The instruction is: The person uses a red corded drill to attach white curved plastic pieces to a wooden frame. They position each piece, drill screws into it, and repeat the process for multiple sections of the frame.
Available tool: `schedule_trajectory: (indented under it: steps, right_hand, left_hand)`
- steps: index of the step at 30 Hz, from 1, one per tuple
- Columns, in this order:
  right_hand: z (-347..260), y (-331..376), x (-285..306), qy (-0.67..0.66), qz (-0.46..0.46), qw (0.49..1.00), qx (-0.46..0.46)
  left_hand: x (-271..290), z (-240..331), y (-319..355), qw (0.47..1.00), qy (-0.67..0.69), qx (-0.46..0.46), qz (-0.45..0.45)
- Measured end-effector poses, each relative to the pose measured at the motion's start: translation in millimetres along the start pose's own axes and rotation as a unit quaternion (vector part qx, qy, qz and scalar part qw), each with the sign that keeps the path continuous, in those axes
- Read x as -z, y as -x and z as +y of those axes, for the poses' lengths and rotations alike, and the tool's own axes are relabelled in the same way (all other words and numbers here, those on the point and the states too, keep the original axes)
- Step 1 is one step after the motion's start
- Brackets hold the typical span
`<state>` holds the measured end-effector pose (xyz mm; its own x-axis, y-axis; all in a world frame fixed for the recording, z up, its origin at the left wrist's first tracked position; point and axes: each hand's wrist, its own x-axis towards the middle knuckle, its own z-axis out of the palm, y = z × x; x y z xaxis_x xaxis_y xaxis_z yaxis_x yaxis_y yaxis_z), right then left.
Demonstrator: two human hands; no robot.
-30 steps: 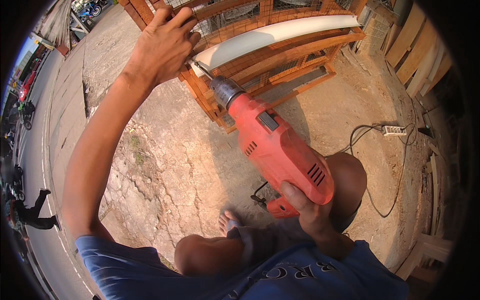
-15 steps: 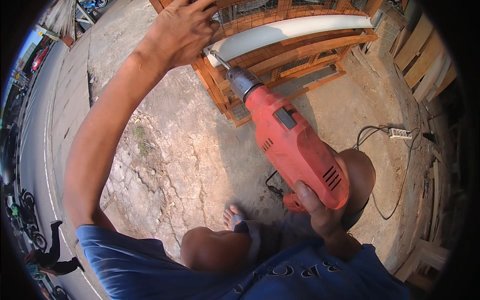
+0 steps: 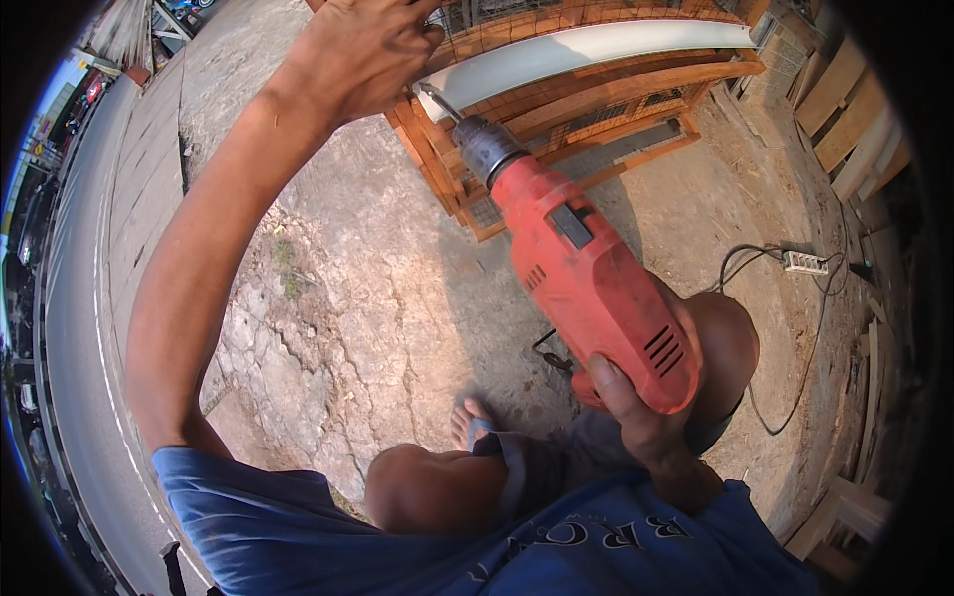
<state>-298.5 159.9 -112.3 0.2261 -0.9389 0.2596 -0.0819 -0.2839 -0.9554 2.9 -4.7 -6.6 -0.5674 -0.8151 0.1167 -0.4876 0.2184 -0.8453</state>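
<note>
A red power drill (image 3: pixel 601 288) fills the middle of the view, its body tilted up and to the left. My right hand (image 3: pixel 641 422) is closed around its rear handle, the thumb lying on the casing. The drill's dark chuck (image 3: pixel 487 149) carries a thin bit, whose tip meets the left end of a white curved strip (image 3: pixel 586 52). Beside that end, my left hand (image 3: pixel 368 55) is closed with bent fingers, partly cut off by the upper edge; what they grip is hidden. The strip runs along a brown wooden cage (image 3: pixel 596 104) with wire mesh.
A power strip (image 3: pixel 805 262) with a black cord lies on the ground to the right. Wooden boards (image 3: pixel 840 94) lean at the far right. Cracked concrete (image 3: pixel 338 328) spreads under me, with a road (image 3: pixel 75 328) along the left. My bent knees are close below the drill.
The cage, strip and drill sit slightly farther right in view. The bit stays at the strip's end, and both hands keep their places. People and a motorcycle on the road have left view.
</note>
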Motion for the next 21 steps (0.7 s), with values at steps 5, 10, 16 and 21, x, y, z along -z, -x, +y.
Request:
schedule_trajectory:
  steps: [5,10,16,21]
  right_hand:
    - [2.5,-3.5,0.6,0.013,-0.009,1.000,0.016]
    - [1.2,-5.9,-1.6,0.081,-0.041,0.992,0.083]
    - [0.3,-5.3,-2.1,0.116,-0.052,0.985,0.113]
    - [5.2,-9.3,1.0,0.100,-0.048,0.988,0.110]
  left_hand:
    - [0.8,0.1,-1.9,0.999,-0.022,0.002,-0.043]
    - [1.9,-0.7,-0.1,1.000,-0.015,-0.010,-0.017]
    - [4.7,-0.5,-2.2,0.999,-0.017,-0.004,-0.043]
    - [6.6,0.7,-0.1,1.000,-0.019,0.003,-0.020]
